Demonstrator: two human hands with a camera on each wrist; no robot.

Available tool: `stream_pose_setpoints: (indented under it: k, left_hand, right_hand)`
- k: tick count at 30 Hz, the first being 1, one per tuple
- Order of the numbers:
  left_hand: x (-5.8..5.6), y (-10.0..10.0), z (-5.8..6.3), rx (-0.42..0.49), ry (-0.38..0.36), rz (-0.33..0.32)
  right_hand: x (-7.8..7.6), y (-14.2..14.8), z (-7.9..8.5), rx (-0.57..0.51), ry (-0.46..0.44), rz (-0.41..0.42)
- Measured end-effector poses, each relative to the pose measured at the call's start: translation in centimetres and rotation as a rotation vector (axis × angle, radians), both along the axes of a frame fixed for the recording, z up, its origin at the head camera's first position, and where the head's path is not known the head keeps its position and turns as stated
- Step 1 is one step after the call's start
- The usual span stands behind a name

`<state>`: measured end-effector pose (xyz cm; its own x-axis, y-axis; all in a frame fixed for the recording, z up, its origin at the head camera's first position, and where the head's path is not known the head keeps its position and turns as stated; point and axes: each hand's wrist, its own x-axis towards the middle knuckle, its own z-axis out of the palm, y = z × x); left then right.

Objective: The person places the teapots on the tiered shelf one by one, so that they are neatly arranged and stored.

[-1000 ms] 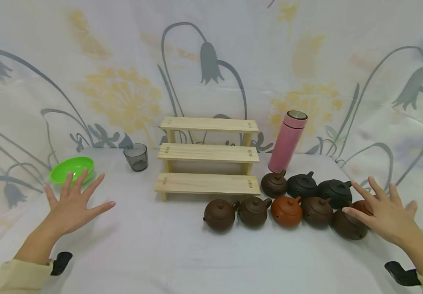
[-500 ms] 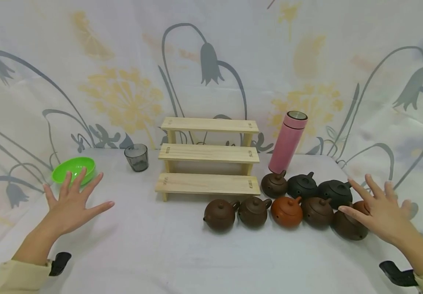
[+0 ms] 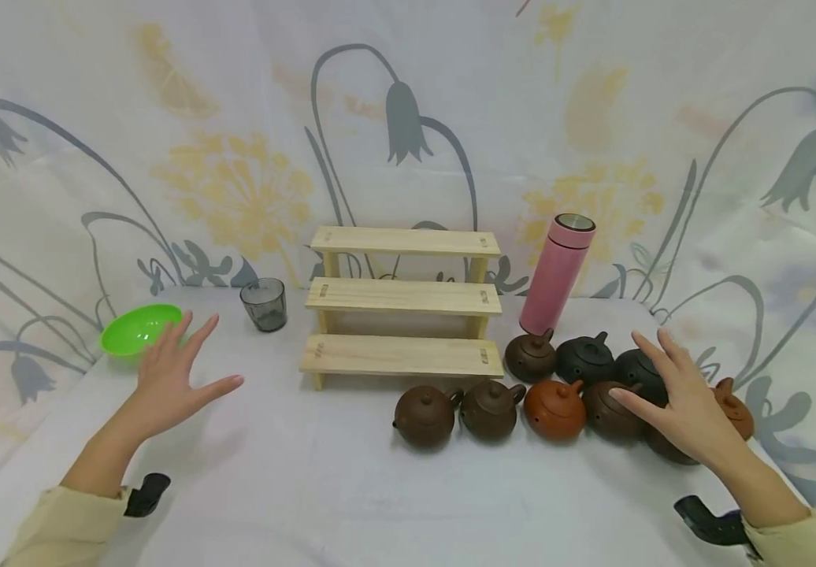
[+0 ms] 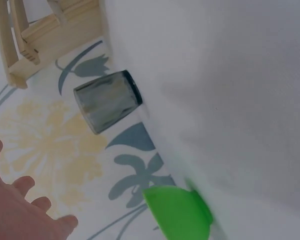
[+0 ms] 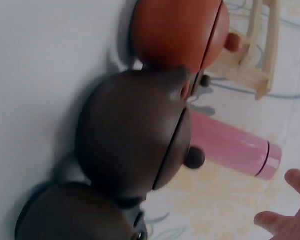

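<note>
My left hand (image 3: 167, 386) hovers with fingers spread near the green bowl (image 3: 137, 329), holding nothing. Over the right end of a group of small teapots, my right hand (image 3: 688, 405) hangs with its fingers apart and empty, hiding parts of several pots. An orange teapot (image 3: 554, 409) and a dark brown teapot (image 5: 132, 132) are among them. Two brown teapots (image 3: 425, 416) sit at the group's left end. A reddish-brown teapot (image 3: 734, 409) shows just beyond the right hand. Black teapots (image 3: 584, 360) stand in the back row.
A three-tier wooden shelf (image 3: 402, 354) stands at the middle back. To its left is a grey glass cup (image 3: 264, 305); to its right, a pink thermos (image 3: 557, 276). White cloth (image 3: 351, 504) covers the table, and a flowered curtain (image 3: 238, 118) hangs behind.
Both hands have moved inward: the left one to the right, the right one to the left over the teapots. The reddish-brown teapot at the far right is now more exposed. The objects stay put.
</note>
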<state>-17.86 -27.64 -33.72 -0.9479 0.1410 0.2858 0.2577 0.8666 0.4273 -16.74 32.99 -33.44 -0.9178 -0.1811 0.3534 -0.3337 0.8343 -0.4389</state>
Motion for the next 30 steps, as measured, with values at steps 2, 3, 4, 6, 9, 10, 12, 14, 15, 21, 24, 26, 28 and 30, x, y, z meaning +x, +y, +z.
stream_pose_setpoints:
  k: [2, 3, 4, 6, 9, 10, 12, 14, 15, 21, 24, 26, 28, 30]
  left_hand:
    - [-0.3, 0.4, 0.2, 0.062, -0.012, -0.022]
    - [-0.4, 0.6, 0.3, 0.091, -0.019, -0.030]
    - [-0.6, 0.8, 0.4, 0.117, -0.028, -0.036]
    - [-0.9, 1.3, 0.5, 0.154, -0.041, -0.047]
    - [-1.6, 2.1, 0.5, 0.195, -0.052, -0.056]
    - [-1.9, 2.4, 0.5, 0.208, -0.057, -0.060]
    - [-2.4, 2.9, 0.4, 0.240, -0.065, -0.071]
    - [-2.9, 3.3, 0.3, 0.262, -0.067, -0.082]
    - [-3.1, 3.4, 0.2, 0.273, -0.066, -0.089]
    - [-4.1, 4.1, -0.2, 0.327, -0.091, -0.133]
    - [-4.6, 4.4, -0.4, 0.345, -0.100, -0.138]
    - [-5.0, 4.6, -0.5, 0.362, -0.111, -0.142]
    - [-5.3, 4.9, -0.7, 0.381, -0.120, -0.148]
    - [-5.6, 5.3, -0.7, 0.401, -0.129, -0.160]
  right_hand:
    - [-0.1, -0.7, -0.1, -0.020, -0.012, 0.014]
    - [-0.1, -1.1, -0.1, -0.025, -0.019, 0.021]
    - [-0.2, -1.5, -0.1, -0.030, -0.026, 0.027]
    - [-0.2, -2.3, 0.0, -0.034, -0.040, 0.033]
    - [-0.2, -3.5, 0.3, -0.038, -0.061, 0.042]
    - [-0.3, -3.9, 0.4, -0.038, -0.067, 0.045]
    - [-0.4, -4.6, 0.5, -0.035, -0.076, 0.058]
    - [-0.5, -5.4, 0.5, -0.032, -0.086, 0.071]
    - [-0.6, -5.7, 0.5, -0.030, -0.090, 0.076]
    - [-0.9, -7.4, 0.5, -0.030, -0.101, 0.103]
    - [-1.0, -8.1, 0.3, -0.034, -0.109, 0.115]
    - [-1.2, -8.5, 0.1, -0.038, -0.113, 0.124]
    - [-1.3, -9.0, 0.0, -0.042, -0.116, 0.132]
    - [-1.4, -9.4, -0.2, -0.042, -0.115, 0.142]
